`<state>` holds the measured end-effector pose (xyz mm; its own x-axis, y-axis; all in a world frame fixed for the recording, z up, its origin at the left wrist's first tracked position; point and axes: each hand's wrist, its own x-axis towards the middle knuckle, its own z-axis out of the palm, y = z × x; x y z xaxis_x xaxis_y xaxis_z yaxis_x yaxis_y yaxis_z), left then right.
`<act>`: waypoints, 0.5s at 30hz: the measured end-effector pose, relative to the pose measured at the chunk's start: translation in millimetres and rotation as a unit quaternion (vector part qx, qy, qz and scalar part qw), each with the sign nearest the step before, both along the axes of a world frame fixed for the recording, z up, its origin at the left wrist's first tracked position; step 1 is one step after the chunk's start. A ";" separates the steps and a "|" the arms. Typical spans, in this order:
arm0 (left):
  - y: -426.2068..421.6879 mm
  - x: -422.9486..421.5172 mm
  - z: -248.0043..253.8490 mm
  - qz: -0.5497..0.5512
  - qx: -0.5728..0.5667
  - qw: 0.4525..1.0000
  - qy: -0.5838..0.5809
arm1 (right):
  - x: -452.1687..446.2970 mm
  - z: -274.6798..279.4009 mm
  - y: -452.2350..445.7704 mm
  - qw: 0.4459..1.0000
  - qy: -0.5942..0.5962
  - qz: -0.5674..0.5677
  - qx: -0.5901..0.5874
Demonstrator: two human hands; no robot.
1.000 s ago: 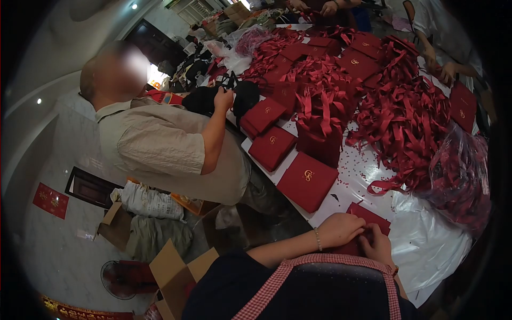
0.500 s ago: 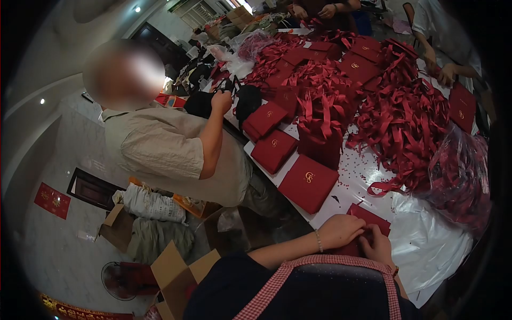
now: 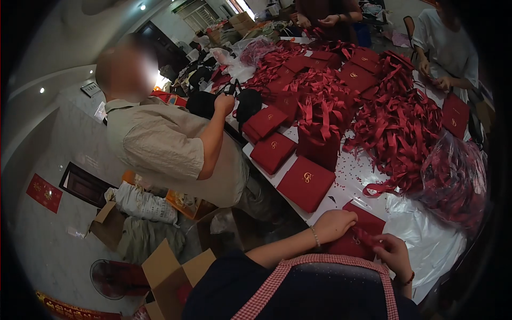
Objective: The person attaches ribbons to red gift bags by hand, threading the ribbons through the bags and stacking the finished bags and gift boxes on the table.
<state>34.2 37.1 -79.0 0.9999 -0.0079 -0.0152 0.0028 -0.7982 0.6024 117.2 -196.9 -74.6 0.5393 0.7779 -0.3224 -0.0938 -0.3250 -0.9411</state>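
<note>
A flat red bag point(image 3: 349, 246) with a gold emblem lies on the table right in front of me, partly covered by my hands. My left hand point(image 3: 335, 226), with a beaded bracelet at the wrist, rests over its left part. Its fingers are closed together near the upper edge; what they hold, if anything, is hidden. To the right, my right hand point(image 3: 396, 257) pinches a short piece of red ribbon point(image 3: 366, 237) above the bag.
Stacked red bags point(image 3: 305, 184) line the left table edge. Heaps of red ribbon point(image 3: 394, 133) cover the middle. Clear plastic point(image 3: 453, 181) and white sheeting point(image 3: 421, 229) lie right. A person in a beige shirt point(image 3: 170, 144) stands left; two others work across the table. An open carton point(image 3: 165, 272) is lower left.
My right hand has moved right and down, away from my left hand, with red ribbon in its fingers. More of the bag and its emblem shows. The person at far right has shifted their hands.
</note>
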 end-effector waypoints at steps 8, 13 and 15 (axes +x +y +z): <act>19.1 -0.8 23.9 0.022 -0.071 0.995 0.062 | -2.9 -20.2 -51.4 0.842 0.312 0.055 0.437; 34.3 -8.1 33.0 0.031 -0.080 0.994 0.066 | -16.5 -10.3 -29.6 0.852 0.236 -0.028 0.466; 43.0 -7.8 16.8 -0.003 -0.035 0.995 0.090 | -20.3 1.1 -13.8 0.925 0.153 -0.056 0.342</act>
<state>26.4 80.1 -62.2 0.9810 -0.0216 -0.1929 0.1107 -0.7542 0.6472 96.9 -210.6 -73.5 0.5939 0.8011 0.0744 -0.3871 0.3656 -0.8464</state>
